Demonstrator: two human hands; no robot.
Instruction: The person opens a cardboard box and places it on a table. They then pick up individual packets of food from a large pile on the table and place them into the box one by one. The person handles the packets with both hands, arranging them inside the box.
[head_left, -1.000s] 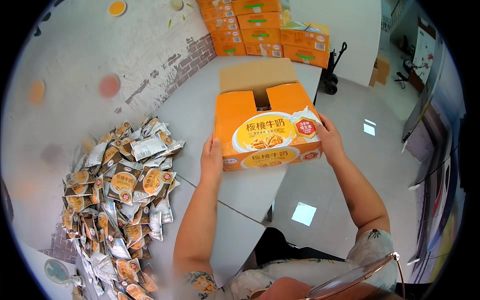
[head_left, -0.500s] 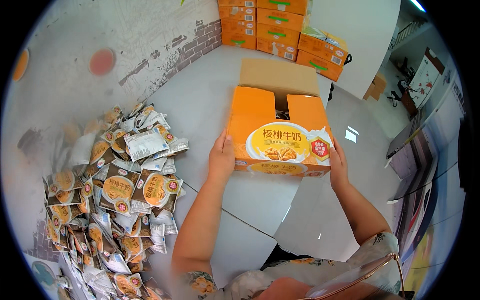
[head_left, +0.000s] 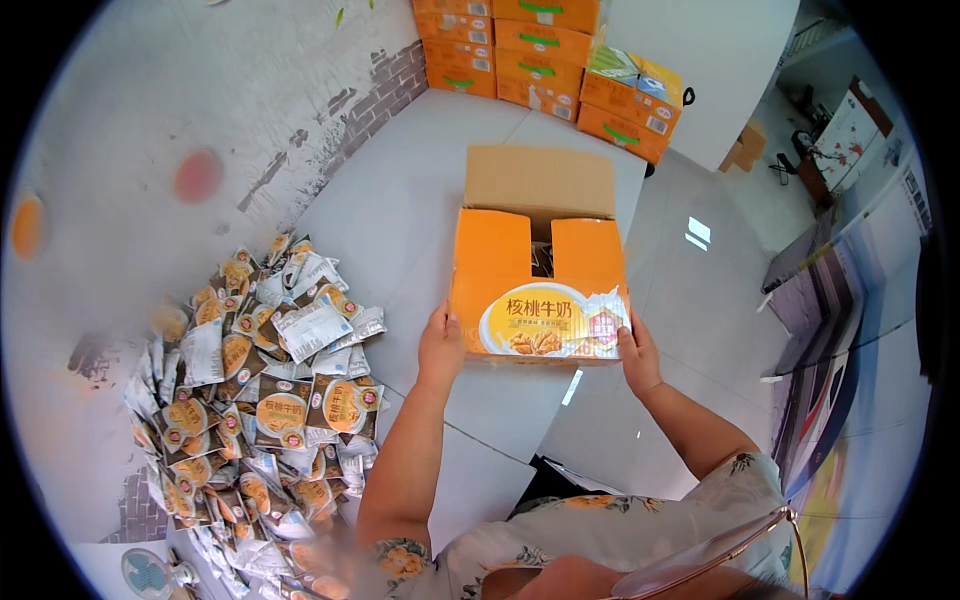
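An orange cardboard box (head_left: 490,250) stands in front of me with its plain brown back flap (head_left: 540,180) raised. Its orange top flaps are folded inward, and through the slot between them packets show inside. On its front panel is a picture of a white bowl with walnuts. My left hand (head_left: 440,346) presses against the box's left side near the front corner. At the right front corner, my right hand (head_left: 638,354) grips the other side, with the thumb on the front panel. The undersides of my fingers are hidden by the box.
A large heap of brown and white sachets (head_left: 280,412) lies on the pale tabletop (head_left: 380,190) to the left. Orange boxes with green handles (head_left: 538,68) are stacked at the back. A wall (head_left: 250,100) borders the left, and the table's right edge drops to a shiny floor (head_left: 690,300).
The box, held in both hands, has come nearer and slightly left, and its front has tipped down toward the tabletop. The whole view has shifted a little.
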